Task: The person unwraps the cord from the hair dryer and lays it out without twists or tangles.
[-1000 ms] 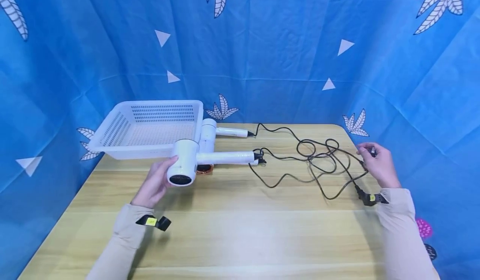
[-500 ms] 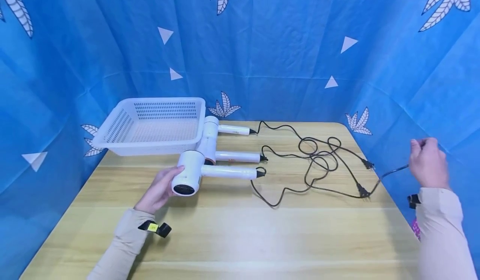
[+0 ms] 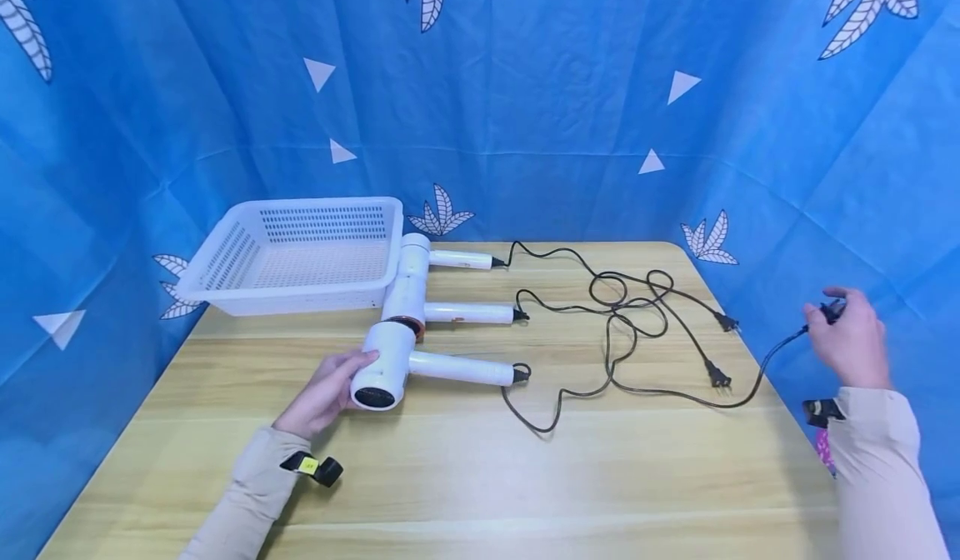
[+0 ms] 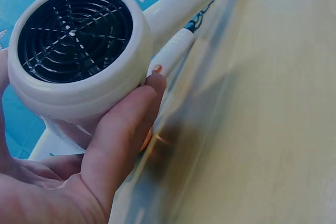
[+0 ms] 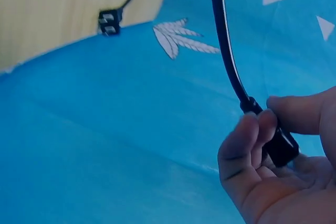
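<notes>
My left hand (image 3: 318, 395) grips the head of the nearest white hair dryer (image 3: 392, 350), with its handle pointing right. In the left wrist view, thumb and fingers curl round the dryer's head, below its black round grille (image 4: 76, 35). Past the table's right edge, my right hand (image 3: 851, 339) holds the black plug (image 5: 282, 148) at the end of a cord. That cord (image 3: 667, 391) runs back across the table to the nearest dryer's handle. Two more white hair dryers, a middle one (image 3: 403, 297) and a far one (image 3: 415, 256), lie in a row behind it.
A white perforated basket (image 3: 300, 300) stands at the back left, close beside the dryers. The other two dryers' cords cross the near cord in loose loops; their plugs (image 3: 717, 374) lie near the right edge of the wooden table (image 3: 525, 493). Blue curtain (image 3: 525, 85) surrounds the table.
My right hand has moved right, past the table edge, pulling the plug and its cord away from the other plugs. My left hand has brought the near dryer toward me and slightly right.
</notes>
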Motion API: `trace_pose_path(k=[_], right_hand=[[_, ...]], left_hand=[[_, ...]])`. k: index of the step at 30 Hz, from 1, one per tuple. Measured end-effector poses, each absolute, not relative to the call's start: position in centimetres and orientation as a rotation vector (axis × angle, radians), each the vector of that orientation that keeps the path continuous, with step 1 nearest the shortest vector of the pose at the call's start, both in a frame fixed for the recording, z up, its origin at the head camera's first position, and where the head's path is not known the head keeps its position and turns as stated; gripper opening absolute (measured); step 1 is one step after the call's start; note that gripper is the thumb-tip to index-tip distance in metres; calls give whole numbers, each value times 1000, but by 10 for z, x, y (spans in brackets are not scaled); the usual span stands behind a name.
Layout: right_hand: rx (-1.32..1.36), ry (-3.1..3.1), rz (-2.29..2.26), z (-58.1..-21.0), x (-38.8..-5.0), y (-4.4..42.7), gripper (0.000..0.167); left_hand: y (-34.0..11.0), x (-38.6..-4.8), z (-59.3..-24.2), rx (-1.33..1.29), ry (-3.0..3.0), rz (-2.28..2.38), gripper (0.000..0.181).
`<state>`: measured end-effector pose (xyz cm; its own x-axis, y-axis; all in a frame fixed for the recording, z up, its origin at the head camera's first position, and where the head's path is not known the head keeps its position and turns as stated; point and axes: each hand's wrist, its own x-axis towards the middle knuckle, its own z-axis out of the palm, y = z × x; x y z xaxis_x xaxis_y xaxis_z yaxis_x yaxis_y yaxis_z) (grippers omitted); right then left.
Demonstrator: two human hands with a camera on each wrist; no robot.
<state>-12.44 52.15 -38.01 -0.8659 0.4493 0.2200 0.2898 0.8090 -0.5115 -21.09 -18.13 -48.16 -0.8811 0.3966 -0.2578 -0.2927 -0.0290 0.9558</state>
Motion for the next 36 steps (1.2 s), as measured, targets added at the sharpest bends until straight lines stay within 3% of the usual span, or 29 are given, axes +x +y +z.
trace_pose_path(k=[4, 9, 22, 36], right_hand=[[-550, -2718, 750, -390, -138, 520, 68], [-512, -2785, 745, -407, -158, 522, 70], [-363, -2946, 659, -435, -190, 514, 49], [-354, -2994, 677, -449, -194, 517, 51]], left_hand=[[-181, -213, -488, 101, 1822, 1912, 49], [-181, -215, -490, 95, 1859, 1873, 48], [-167, -212, -469, 157, 2526, 1322, 65], [-161, -206, -469, 269, 2705, 1123, 70]])
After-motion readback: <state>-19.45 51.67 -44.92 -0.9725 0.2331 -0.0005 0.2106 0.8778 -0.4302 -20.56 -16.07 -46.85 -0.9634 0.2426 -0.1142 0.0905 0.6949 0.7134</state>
